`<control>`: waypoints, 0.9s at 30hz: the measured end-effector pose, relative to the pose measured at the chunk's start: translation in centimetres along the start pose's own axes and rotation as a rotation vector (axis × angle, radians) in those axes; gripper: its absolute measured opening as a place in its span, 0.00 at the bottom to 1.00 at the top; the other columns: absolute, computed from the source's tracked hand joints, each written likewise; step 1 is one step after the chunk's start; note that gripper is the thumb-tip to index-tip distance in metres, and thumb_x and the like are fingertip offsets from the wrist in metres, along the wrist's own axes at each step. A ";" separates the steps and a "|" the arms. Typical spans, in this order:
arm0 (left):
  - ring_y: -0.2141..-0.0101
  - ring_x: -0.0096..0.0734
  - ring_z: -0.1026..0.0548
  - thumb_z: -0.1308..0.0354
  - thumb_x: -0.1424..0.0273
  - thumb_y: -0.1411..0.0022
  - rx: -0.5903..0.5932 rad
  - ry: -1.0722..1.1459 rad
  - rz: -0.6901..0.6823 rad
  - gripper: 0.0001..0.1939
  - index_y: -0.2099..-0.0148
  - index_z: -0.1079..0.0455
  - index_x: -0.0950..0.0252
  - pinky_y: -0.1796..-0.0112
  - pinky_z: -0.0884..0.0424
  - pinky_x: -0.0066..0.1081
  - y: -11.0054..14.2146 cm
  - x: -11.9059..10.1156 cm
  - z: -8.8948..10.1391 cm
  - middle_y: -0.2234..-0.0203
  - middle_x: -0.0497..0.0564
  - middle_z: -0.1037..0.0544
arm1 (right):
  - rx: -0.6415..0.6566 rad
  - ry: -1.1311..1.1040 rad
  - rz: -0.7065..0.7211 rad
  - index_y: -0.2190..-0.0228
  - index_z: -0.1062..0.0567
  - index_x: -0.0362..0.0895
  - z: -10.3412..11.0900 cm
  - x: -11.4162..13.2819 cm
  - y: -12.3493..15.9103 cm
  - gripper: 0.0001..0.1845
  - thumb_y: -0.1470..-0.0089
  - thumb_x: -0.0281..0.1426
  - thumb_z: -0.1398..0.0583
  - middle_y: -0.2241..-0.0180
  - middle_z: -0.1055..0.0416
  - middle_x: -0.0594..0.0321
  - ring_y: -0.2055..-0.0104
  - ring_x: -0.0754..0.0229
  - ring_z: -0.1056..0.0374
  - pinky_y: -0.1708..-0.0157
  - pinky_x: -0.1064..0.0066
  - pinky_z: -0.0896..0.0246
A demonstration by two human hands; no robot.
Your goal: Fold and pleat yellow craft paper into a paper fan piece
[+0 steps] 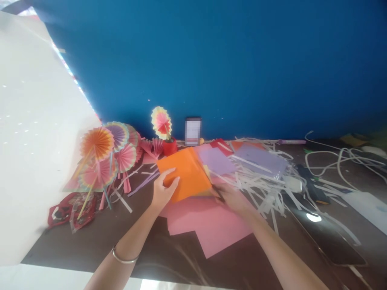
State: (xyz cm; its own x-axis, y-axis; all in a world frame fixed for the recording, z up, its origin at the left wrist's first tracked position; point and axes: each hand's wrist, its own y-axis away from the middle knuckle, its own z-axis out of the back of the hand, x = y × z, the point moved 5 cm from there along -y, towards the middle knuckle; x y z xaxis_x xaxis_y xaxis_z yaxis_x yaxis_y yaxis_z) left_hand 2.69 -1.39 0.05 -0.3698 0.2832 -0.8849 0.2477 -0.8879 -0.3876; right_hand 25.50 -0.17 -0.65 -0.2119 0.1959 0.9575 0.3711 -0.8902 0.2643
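Note:
Between my hands is a sheet of orange paper (184,175), tilted over the dark table. My left hand (165,189) grips its left side, thumb and fingers on the front face. At the sheet's right edge my right hand (231,197) is closed around scissors (218,193); their dark blade runs along that edge, and the handles are mostly covered by my fingers. Pink sheets (208,225) lie beneath both hands. Just behind the orange paper are a purple sheet (216,159) and a bit of yellow paper (206,171).
Folded paper fans on sticks (96,145) stand at left, by a white panel (36,121). A red pot (169,147) holds another fan. White paper strips (269,193) pile up at right, near a phone (332,237) and white cables (341,157). A blue wall (211,60) rises behind.

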 end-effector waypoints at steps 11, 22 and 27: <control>0.53 0.38 0.27 0.42 0.65 0.45 0.015 -0.025 -0.037 0.15 0.55 0.30 0.65 0.51 0.31 0.38 0.2 -0.4 -0.1 0.56 0.55 0.24 | -0.016 -0.089 -0.003 0.82 0.37 0.44 0.0 -0.5 -0.3 0.21 0.53 0.47 0.43 0.83 0.51 0.71 0.82 0.70 0.56 0.82 0.72 0.61; 0.55 0.37 0.26 0.42 0.66 0.44 0.066 -0.060 -0.120 0.14 0.56 0.30 0.64 0.53 0.30 0.37 0.9 -1.0 -0.8 0.57 0.54 0.23 | 0.043 -0.077 0.153 0.84 0.42 0.45 -0.1 -0.1 -0.6 0.24 0.49 0.49 0.49 0.84 0.53 0.70 0.81 0.68 0.56 0.81 0.71 0.60; 0.56 0.36 0.25 0.42 0.66 0.45 0.089 -0.069 -0.123 0.14 0.55 0.30 0.63 0.54 0.29 0.36 1.3 -1.1 -1.2 0.58 0.54 0.23 | 0.058 -0.099 0.186 0.82 0.41 0.45 -0.5 0.6 -0.2 0.23 0.45 0.48 0.51 0.84 0.53 0.71 0.82 0.68 0.55 0.81 0.72 0.56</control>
State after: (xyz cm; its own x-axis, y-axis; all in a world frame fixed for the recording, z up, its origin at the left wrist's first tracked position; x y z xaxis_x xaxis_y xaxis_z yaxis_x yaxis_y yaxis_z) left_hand 4.46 -2.44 0.24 -0.4539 0.3693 -0.8109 0.1174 -0.8774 -0.4652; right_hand 24.88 -0.07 -0.17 -0.0465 0.0721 0.9963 0.4476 -0.8902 0.0853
